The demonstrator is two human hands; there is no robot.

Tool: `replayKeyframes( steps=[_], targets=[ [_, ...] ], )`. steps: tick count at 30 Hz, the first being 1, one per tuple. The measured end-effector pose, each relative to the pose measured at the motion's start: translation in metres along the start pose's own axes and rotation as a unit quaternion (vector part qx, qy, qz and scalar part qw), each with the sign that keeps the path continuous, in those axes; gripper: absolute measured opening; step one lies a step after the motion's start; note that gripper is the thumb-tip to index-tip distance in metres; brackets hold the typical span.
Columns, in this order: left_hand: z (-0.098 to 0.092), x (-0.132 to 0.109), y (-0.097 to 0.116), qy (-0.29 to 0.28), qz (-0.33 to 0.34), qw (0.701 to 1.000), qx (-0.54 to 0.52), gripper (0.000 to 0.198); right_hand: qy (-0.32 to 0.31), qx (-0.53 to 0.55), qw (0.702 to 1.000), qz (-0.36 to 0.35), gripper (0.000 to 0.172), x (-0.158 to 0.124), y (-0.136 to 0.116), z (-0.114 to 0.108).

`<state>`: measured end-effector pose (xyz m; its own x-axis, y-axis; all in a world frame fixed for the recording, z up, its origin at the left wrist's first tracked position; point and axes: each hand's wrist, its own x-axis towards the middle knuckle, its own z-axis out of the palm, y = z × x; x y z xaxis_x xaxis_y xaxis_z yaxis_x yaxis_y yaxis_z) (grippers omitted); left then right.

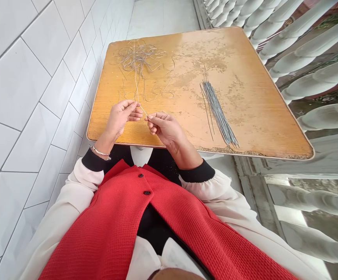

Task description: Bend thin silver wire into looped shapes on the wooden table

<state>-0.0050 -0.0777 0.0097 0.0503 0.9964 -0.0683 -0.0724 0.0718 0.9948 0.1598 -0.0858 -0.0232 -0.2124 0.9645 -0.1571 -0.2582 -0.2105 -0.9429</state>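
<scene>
Between my two hands, above the table's near edge, runs a thin pale wire [136,83], its far part reaching up toward a tangle of wires. My left hand [126,115] pinches it between thumb and forefinger, the other fingers loosely curled. Close by on the right, my right hand [163,126] pinches the wire's near end with thumb and forefinger. Beyond them lies the loose tangle of thin curled wires [141,56], with several bent strands [163,92] in front of it. To the right rests a bundle of straight grey wires [219,112], a few strands lying apart.
The wooden table [259,116] has a worn, peeling top and rounded corners. A white tiled wall [46,77] stands close on the left. White balusters [311,81] line the right side.
</scene>
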Motion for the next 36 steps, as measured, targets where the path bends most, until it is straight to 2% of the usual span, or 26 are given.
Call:
replayKeyframes(
  steps=[11,18,25,29,34,36],
  targets=[
    [-0.003,0.004,0.007,0.045,0.045,0.998,0.01,0.017,-0.012,-0.016,1.0,0.009,0.031,-0.007,-0.003,-0.001],
    [-0.003,0.002,0.002,0.056,0.056,0.996,-0.029,0.016,0.045,0.066,0.996,-0.023,0.034,-0.01,0.0,-0.003],
    [0.003,0.0,-0.007,0.07,0.055,0.994,-0.064,0.016,0.055,0.084,0.987,-0.123,0.051,-0.013,0.013,0.0],
    [0.007,-0.003,-0.008,0.078,0.044,0.991,-0.095,0.014,0.053,0.064,0.983,-0.164,0.046,-0.012,0.022,0.001],
    [0.014,-0.007,-0.011,0.062,0.034,0.99,-0.124,0.013,0.108,0.057,0.974,-0.193,0.031,-0.005,0.024,0.005],
    [0.015,-0.008,-0.012,0.055,0.034,0.989,-0.13,0.012,0.113,0.046,0.972,-0.2,0.03,-0.004,0.022,0.007]
  ],
)
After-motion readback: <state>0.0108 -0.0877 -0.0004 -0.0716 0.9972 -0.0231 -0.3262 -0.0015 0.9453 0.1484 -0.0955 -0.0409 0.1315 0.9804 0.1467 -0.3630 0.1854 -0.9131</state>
